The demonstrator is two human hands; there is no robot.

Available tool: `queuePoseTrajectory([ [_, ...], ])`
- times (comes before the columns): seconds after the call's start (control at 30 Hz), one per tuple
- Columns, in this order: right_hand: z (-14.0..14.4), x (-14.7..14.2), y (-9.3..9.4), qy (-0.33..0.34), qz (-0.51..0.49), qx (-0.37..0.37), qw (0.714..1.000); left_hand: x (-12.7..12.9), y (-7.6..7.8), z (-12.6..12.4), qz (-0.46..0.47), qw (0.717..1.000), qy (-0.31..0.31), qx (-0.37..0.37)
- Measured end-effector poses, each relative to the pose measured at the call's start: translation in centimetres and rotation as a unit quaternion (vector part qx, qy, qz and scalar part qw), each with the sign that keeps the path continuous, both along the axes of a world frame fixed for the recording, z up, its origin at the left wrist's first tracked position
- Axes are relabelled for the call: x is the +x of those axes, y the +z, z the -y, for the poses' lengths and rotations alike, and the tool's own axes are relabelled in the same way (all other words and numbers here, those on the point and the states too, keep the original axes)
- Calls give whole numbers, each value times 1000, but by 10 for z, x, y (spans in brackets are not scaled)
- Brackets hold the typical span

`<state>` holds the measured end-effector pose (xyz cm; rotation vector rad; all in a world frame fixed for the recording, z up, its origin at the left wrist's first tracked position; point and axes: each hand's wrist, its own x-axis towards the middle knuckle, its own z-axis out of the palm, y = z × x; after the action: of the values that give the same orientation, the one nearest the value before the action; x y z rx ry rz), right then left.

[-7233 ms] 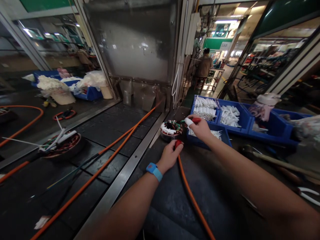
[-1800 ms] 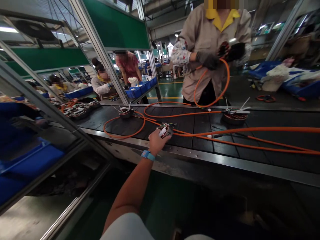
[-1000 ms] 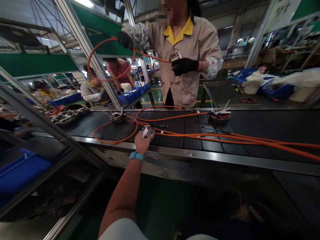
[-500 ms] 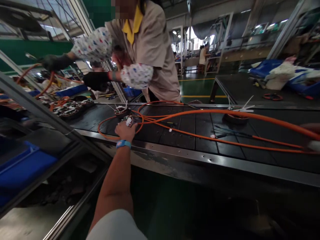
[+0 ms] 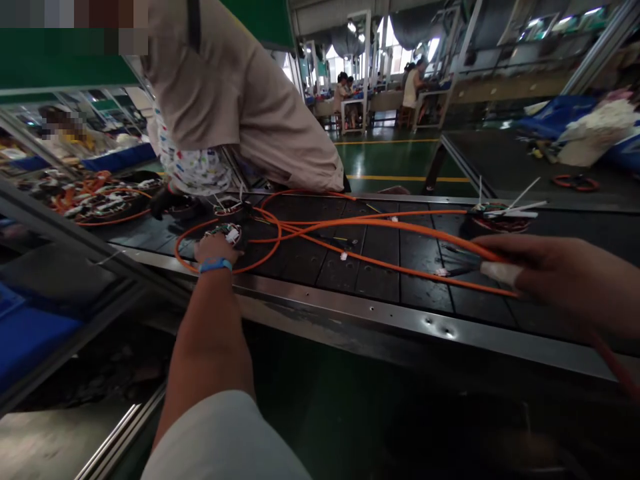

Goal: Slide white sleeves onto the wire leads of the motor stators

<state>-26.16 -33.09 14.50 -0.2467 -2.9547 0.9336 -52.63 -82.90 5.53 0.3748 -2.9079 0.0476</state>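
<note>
My left hand (image 5: 216,249) reaches over the near side of the line and grips a round dark part with wires (image 5: 232,234) and a white connector on top. Its fingertips are hidden behind the part. Over at the right, my right hand (image 5: 565,273) is closed around an orange cable (image 5: 425,230), with something white covering a finger or thumb. The cable runs in loops across the black conveyor (image 5: 300,263), and its dark end leads with small connectors lie near the middle.
A co-worker in a beige shirt (image 5: 240,100) leans over the far side, a dark-gloved hand (image 5: 161,201) low at the left. A second round part with white ties (image 5: 497,219) sits on the right. Heaped orange cables (image 5: 100,197) lie at far left, beside a metal frame post (image 5: 90,233).
My left hand has shifted left with the round part. My right hand has come further into view with the orange cable. The co-worker has bent down and lowered their gloved hands.
</note>
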Motion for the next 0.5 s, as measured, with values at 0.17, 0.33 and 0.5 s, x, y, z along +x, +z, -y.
queuePoseTrajectory([
  [0.17, -15, 33, -54, -14, 88, -98, 991, -9, 2, 0, 53, 998, -11, -45],
  [0.33, -7, 57, -84, -16, 160, -108, 981, 15, -16, -9, -8, 996, -17, -91],
  [0.5, 4, 59, -72, -9, 122, -57, 991, 33, -19, -12, -46, 992, -52, -109],
])
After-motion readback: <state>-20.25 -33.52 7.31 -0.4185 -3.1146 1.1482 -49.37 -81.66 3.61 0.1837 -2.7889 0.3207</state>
